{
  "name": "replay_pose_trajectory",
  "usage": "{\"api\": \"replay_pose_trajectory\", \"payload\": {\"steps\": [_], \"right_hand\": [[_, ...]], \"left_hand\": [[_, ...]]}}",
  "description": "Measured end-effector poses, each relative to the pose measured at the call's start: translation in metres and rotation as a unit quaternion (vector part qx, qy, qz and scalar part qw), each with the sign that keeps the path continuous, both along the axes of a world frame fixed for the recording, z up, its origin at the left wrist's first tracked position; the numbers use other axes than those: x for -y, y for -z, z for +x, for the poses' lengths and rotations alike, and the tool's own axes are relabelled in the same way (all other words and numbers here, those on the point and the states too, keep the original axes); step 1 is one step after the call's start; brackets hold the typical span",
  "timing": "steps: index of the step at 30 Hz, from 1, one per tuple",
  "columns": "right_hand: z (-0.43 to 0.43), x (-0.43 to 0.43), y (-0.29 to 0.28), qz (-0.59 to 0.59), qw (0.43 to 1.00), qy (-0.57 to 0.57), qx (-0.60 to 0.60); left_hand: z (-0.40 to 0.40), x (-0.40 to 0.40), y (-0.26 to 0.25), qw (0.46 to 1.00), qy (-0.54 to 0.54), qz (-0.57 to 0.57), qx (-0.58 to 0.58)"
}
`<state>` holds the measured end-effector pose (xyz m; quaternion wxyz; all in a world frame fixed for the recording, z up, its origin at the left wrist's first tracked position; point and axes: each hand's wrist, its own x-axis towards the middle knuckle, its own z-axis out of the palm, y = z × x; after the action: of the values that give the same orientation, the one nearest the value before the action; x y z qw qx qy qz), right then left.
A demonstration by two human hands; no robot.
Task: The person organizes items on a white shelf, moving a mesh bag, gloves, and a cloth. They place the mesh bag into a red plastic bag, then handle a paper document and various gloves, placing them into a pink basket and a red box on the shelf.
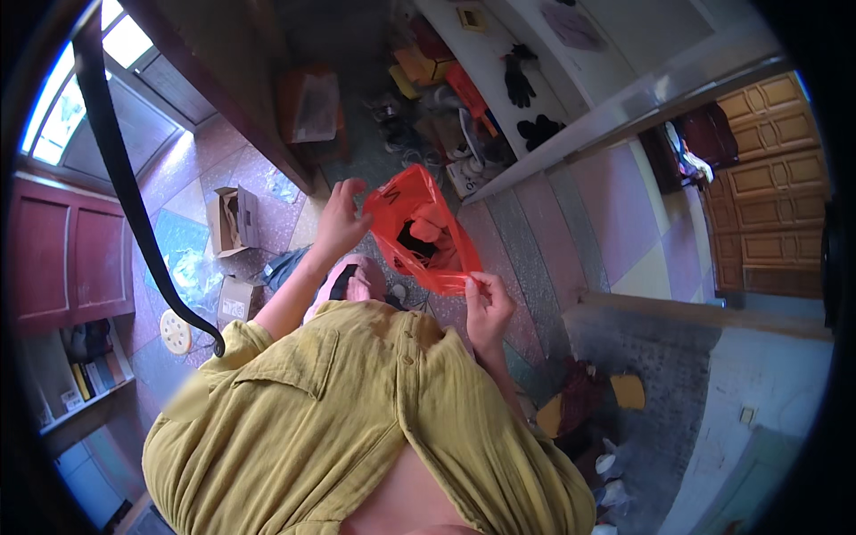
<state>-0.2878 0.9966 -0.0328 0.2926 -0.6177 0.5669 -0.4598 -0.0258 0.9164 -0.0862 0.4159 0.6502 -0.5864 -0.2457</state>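
Observation:
A red plastic bag (pixel 418 194) hangs open before me, its mouth facing up. Inside lie a pinkish-red cloth-like item (pixel 428 224) and something black (pixel 413 239). My right hand (pixel 490 307) pinches the bag's rim at the lower right between thumb and fingers. At the bag's left edge is my left hand (pixel 344 217), its fingers spread and curved; its thumb is close to the rim, and whether it touches the plastic is unclear. The bottom of the bag is hidden.
Shoes and boxes crowd a white shelf unit (pixel 495 184) ahead, with black gloves (pixel 518 83) on it. An open cardboard box (pixel 234 221), clear plastic wrap (pixel 194 271) and a round stool (pixel 175 332) stand on the left. Wooden cabinets (pixel 769 194) are far right.

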Motion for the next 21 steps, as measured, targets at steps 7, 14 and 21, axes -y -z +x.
{"api": "replay_pose_trajectory", "payload": {"steps": [7, 14, 21], "right_hand": [[0.009, 0.094, 0.013, -0.036, 0.999, -0.023, 0.015], [0.053, 0.193, 0.037, 0.019, 0.999, 0.009, 0.044], [0.112, 0.302, 0.049, 0.126, 0.976, -0.059, -0.169]], "left_hand": [[0.052, 0.078, 0.032, 0.987, -0.076, 0.139, -0.039], [0.119, 0.124, 0.055, 0.994, -0.031, 0.100, -0.029], [0.215, 0.164, 0.058, 0.989, 0.049, 0.131, -0.041]]}}
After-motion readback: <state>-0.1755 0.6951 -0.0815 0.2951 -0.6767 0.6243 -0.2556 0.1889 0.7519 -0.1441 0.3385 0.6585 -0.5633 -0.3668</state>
